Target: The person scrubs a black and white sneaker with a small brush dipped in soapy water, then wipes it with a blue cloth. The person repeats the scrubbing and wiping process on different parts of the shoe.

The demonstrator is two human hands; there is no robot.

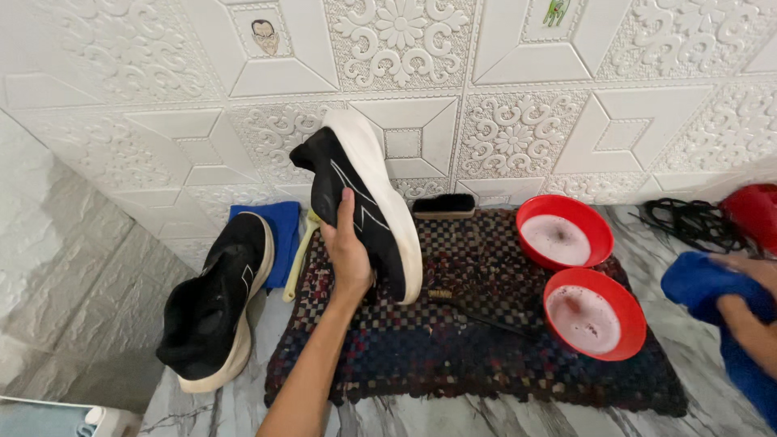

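My left hand [346, 251] grips a black sneaker with a thick white sole [380, 194], held up on its side above a dark checkered mat [486, 356]. A second matching black sneaker [212, 303] lies on the marble floor to the left of the mat. At the right edge my right hand [749, 320] clutches a blue cloth [716, 311]. Two red bowls of cloudy liquid stand on the mat's right side, one farther [564, 231] and one nearer [595, 314].
A dark brush [443, 205] rests at the mat's far edge by the embossed white wall. A folded blue cloth [279, 226] and a pale yellow brush handle [298, 259] lie left of the mat. Black laces [688, 222] and a red object [753, 212] sit at far right.
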